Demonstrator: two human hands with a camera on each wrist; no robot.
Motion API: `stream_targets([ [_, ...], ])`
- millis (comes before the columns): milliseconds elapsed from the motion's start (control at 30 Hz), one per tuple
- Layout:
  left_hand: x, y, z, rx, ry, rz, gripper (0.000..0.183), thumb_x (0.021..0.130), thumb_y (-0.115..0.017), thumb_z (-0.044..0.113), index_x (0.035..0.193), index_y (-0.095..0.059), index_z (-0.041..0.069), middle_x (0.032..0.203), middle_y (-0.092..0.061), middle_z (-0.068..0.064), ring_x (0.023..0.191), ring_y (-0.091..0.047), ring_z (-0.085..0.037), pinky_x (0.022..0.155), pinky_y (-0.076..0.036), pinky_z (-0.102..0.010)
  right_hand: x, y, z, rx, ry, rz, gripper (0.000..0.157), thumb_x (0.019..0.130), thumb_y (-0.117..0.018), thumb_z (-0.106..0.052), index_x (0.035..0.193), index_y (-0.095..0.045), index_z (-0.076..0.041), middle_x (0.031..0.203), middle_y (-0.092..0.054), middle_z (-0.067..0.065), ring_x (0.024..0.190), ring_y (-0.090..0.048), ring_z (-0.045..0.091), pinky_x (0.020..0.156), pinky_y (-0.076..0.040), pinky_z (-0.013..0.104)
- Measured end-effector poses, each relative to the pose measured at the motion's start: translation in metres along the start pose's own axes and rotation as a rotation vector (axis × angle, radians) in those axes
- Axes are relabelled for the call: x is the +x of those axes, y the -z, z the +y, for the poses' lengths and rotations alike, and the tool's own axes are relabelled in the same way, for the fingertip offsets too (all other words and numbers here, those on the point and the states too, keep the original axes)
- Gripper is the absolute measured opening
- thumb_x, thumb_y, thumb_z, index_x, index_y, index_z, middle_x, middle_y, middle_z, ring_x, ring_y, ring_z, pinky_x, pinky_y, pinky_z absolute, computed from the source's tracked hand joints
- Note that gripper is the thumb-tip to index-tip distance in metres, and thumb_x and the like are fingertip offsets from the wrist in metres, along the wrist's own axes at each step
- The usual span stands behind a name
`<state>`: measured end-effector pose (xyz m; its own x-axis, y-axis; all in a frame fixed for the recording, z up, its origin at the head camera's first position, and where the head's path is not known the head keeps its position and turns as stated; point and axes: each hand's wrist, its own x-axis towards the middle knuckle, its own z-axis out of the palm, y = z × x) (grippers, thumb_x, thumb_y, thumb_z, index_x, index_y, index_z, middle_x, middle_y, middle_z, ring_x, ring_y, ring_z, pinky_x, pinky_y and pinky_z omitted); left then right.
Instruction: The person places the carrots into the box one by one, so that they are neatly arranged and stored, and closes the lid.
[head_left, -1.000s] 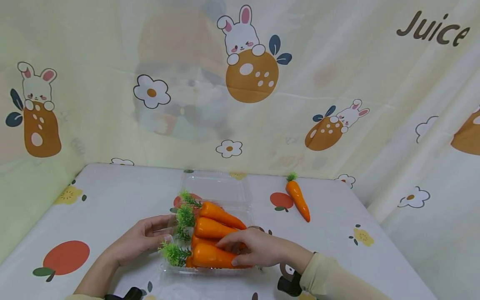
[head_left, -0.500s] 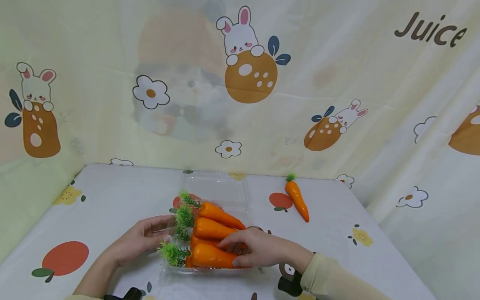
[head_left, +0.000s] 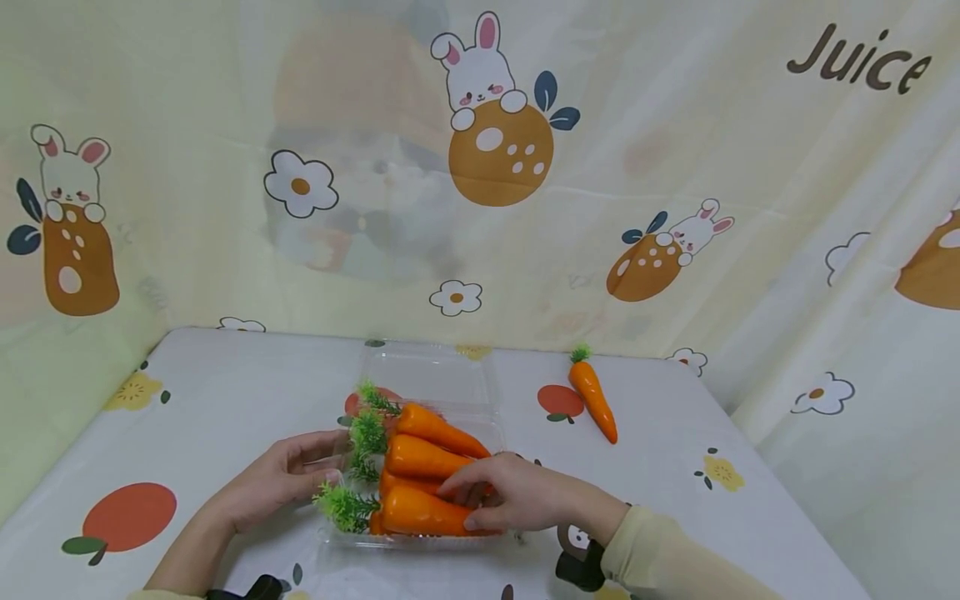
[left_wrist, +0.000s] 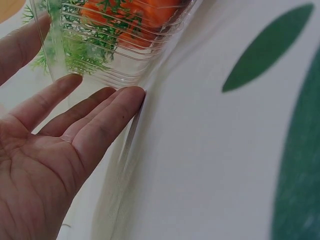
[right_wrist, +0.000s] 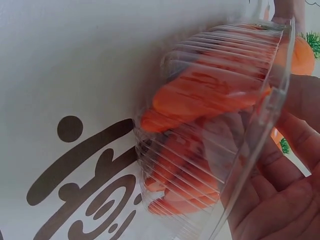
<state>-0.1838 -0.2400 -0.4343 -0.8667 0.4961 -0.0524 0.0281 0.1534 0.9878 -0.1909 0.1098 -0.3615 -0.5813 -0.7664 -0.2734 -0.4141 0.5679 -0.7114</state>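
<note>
Almost nothing is moving since the earlier frames: the whole head view is drifting slightly leftward, curtain prints included, so the person's head is probably shifting rather than the things. The right hand is perhaps sitting a touch nearer the pointed end of the near carrot, though the difference is too small to be sure of.

That hand is holding the near carrot, its thumb pressing the near side and its forefinger curving over the top. The carrot itself is lying in the clear plastic box, leafy top pointing left, with other carrots lying beside and beneath it. In the right wrist view, fingers are showing behind the box wall.

The left hand is grasping nothing; its fingers are staying long and relaxed against the left end of the box, and seem to be steadying it. Behind, the clear lid is lying open on the counter, and a loose carrot is lying well apart to the right.

Such stillness is suggesting a settling moment: the near carrot is already resting inside the box, but the right hand is not letting go.
</note>
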Motion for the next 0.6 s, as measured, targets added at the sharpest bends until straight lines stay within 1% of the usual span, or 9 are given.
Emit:
stream_targets([
  [133,0.000,0.000,0.000,-0.002,-0.004,-0.002,0.067,0.101,-0.064,0.016,0.153,-0.032,-0.012,0.157,-0.036,-0.035,0.139,-0.049,-0.050,0.102,-0.056,-0.034,-0.002,0.002,0.000,0.010,-0.011,0.016,0.037,0.095,-0.072,-0.009,0.131,-0.069,-0.015,0.119,-0.072,-0.005,0.095,-0.062,-0.001,0.088,-0.055,0.016],
  [267,0.000,-0.001,0.001,-0.007,-0.020,-0.008,0.068,0.100,-0.065,0.016,0.153,-0.032,-0.013,0.157,-0.035,-0.036,0.139,-0.048,-0.051,0.102,-0.056,-0.033,-0.009,0.009,0.000,0.020,-0.026,0.065,0.036,0.095,-0.071,-0.011,0.131,-0.069,-0.015,0.116,-0.072,-0.001,0.096,-0.064,0.002,0.088,-0.056,0.017],
  [467,-0.001,0.000,0.001,-0.019,-0.028,-0.019,0.068,0.101,-0.064,0.016,0.152,-0.031,-0.015,0.157,-0.035,-0.037,0.139,-0.048,-0.051,0.101,-0.057,-0.031,-0.021,0.026,0.009,-0.022,0.030,0.146,0.036,0.098,-0.069,-0.016,0.133,-0.066,-0.009,0.119,-0.072,0.008,0.104,-0.066,0.012,0.089,-0.057,0.019],
  [600,-0.001,0.000,0.001,-0.018,-0.032,-0.022,0.068,0.101,-0.064,0.016,0.152,-0.031,-0.015,0.156,-0.035,-0.038,0.138,-0.048,-0.051,0.100,-0.057,-0.030,-0.031,0.035,0.018,-0.058,0.036,0.227,0.038,0.097,-0.070,-0.016,0.135,-0.065,-0.009,0.116,-0.073,0.010,0.102,-0.066,0.010,0.088,-0.058,0.021],
])
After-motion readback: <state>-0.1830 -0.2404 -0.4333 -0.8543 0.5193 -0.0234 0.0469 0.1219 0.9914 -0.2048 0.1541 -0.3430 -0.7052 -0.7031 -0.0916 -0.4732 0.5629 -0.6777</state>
